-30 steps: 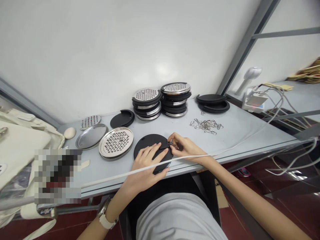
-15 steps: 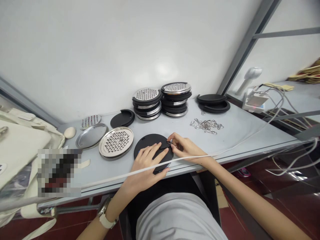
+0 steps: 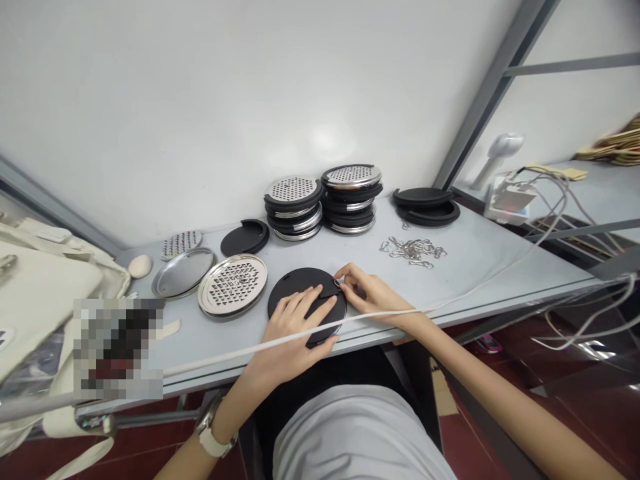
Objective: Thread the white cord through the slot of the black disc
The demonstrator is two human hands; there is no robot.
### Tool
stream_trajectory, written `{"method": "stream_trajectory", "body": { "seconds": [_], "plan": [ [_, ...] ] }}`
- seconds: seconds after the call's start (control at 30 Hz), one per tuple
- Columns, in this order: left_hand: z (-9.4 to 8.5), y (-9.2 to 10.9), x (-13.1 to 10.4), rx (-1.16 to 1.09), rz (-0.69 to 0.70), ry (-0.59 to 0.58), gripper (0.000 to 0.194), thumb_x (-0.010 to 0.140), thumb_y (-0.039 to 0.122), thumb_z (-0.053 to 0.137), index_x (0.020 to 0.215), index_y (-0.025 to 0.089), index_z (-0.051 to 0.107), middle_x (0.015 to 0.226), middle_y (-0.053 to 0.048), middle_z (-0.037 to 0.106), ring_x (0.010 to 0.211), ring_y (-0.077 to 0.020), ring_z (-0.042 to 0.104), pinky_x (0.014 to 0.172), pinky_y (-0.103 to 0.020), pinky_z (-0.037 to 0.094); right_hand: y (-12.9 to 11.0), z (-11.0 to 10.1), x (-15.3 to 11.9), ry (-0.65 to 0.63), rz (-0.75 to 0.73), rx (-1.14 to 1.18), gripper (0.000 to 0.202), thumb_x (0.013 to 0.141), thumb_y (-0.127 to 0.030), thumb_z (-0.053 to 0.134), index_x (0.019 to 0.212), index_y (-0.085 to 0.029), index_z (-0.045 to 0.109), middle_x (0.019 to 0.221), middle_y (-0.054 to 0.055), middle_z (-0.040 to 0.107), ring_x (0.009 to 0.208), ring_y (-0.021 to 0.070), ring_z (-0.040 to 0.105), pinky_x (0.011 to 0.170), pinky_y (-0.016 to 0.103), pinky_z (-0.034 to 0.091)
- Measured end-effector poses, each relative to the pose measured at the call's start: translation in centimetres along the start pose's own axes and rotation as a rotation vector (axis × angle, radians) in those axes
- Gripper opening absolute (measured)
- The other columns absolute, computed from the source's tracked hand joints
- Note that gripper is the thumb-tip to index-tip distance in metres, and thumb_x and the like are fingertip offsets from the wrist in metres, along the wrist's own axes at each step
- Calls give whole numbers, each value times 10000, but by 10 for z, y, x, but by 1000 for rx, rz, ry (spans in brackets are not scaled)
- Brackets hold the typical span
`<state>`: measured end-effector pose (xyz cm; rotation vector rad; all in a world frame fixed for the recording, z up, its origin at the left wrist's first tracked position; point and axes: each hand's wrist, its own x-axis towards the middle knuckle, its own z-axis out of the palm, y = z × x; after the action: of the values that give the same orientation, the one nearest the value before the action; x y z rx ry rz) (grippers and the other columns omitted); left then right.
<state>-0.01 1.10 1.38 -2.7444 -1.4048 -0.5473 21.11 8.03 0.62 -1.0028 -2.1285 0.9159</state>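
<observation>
Black and round, the disc (image 3: 295, 276) lies flat near the front edge of the grey counter (image 3: 490, 243), directly beneath my left hand (image 3: 300, 321). I have that hand fairly wide, its fingers fanned across the disc and its thumb by the near rim, leaving the far part uncovered. My right hand (image 3: 357, 288) is narrow, thumb and forefinger pinching a small metal clip (image 3: 337, 283) at the disc's right edge; the fingers hide much of the clip from me.

A white cable (image 3: 380, 313) crosses my view over the left hand and right wrist. Beyond the right hand I have a loose pile of metal clips (image 3: 414, 251), with two black holders (image 3: 426, 207) behind it. Two stacks of graters, the left stack (image 3: 293, 207) and the right stack (image 3: 351, 199), stand side by side near the wall. Left of the disc, and apart from it, I see a round grater plate (image 3: 233, 285).
</observation>
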Motion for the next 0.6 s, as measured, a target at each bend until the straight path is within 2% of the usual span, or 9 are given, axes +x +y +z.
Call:
{"method": "stream_trajectory", "body": {
  "seconds": [0.17, 0.33, 0.6],
  "plan": [
    [0, -1, 0, -5, -1, -1, 558, 872, 377, 591, 1388, 260, 413, 1451, -87, 378, 1289, -278, 376, 1039, -446, 321, -1, -2, 0, 8, 1, -9, 245, 932, -321, 412, 1096, -178, 523, 684, -29, 491, 603, 108, 477, 587, 213, 399],
    [0, 0, -1, 5, -5, -10, 559, 875, 388, 589, 1390, 260, 412, 1457, -81, 369, 1295, -270, 367, 1048, -434, 313, -3, -3, 0, 6, -2, 9, 192, 906, -268, 441, 1042, -177, 542, 703, -21, 506, 624, 110, 482, 589, 213, 401],
    [1, -1, -1, 1, -2, 6, 557, 872, 385, 592, 1386, 258, 419, 1448, -82, 382, 1286, -278, 382, 1043, -441, 324, -3, -3, 0, 26, -52, -10, 174, 848, -201, 500, 1015, -175, 540, 782, -1, 549, 715, 123, 524, 685, 239, 427]
  ]
}}
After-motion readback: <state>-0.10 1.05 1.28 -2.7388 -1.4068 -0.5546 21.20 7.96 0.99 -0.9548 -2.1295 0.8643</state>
